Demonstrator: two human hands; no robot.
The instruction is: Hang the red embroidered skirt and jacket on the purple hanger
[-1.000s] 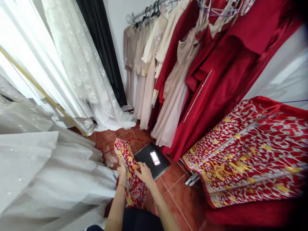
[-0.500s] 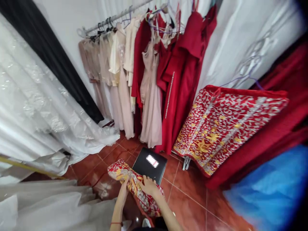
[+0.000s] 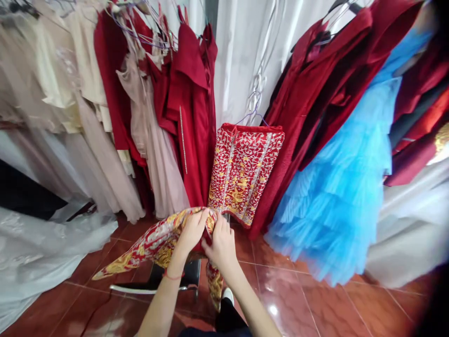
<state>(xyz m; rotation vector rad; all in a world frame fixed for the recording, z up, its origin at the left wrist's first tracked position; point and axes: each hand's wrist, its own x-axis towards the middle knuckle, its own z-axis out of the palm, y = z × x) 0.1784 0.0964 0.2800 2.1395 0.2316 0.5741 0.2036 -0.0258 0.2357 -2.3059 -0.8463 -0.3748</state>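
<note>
- The left hand and the right hand were close together at the near centre, fingers curled, both pinching the bunched upper edge of a red embroidered garment.
- That garment, worked in gold and silver, hung from the hands above the floor, one tapered end stretching left and another dropping near the wearer's legs.
- Below everything spread a glossy red tiled floor.
- At the right stood a bright blue tiered tulle dress, its ruffled hem low to the tiles.
- Just left of it hung dark red gowns, and white lace-trimmed fabric lay along the left side.
- Farther left of centre, a pale pink dress hung beside a red gown with a glittering strip.
- Beyond the hands, at the far centre, a red embroidered skirt hung from a purple hanger.
- Beneath the held garment showed part of a black seat.
- Near the right forearm was a white shoe.
- A thin red cord bracelet circled the left wrist.
</note>
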